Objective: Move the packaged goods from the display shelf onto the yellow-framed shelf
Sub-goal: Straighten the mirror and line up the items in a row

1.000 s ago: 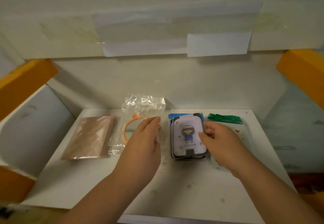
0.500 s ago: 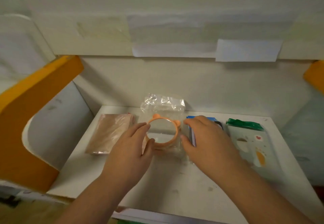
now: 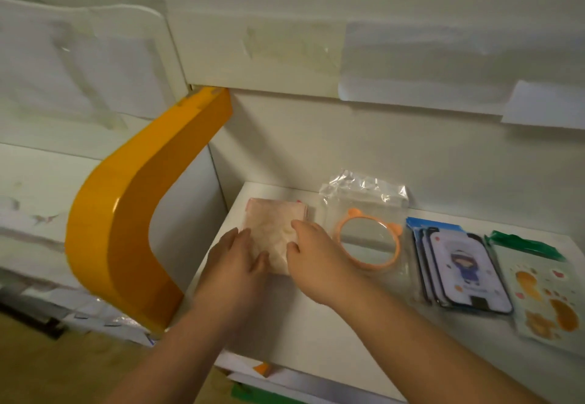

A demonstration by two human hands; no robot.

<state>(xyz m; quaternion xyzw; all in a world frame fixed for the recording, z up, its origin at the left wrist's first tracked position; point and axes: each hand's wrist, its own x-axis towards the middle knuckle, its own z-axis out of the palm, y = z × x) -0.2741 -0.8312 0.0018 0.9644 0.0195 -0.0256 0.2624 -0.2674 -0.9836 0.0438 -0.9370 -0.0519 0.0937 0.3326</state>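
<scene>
On the white shelf board [image 3: 332,324] with a yellow frame [image 3: 133,214] lie several packaged goods. Both hands are on the pink packet stack [image 3: 272,223] at the left. My left hand [image 3: 237,261] rests on its near left corner with fingers fairly straight. My right hand [image 3: 313,251] touches its right edge, fingers slightly bent over it. To the right lie an orange round mirror in a clear bag [image 3: 368,242], a stack of phone cases with a cartoon figure [image 3: 462,270], and a green-topped sticker pack [image 3: 544,296].
A white back wall [image 3: 348,144] with taped paper sheets [image 3: 411,81] rises behind the shelf. Another white shelf unit [image 3: 63,87] stands to the left beyond the yellow frame. Brown floor [image 3: 63,372] lies below the shelf's front edge.
Both hands have moved left from the mirror bag and phone cases onto the pink packet stack. The view has swung left, and the phone cases and sticker pack now lie uncovered.
</scene>
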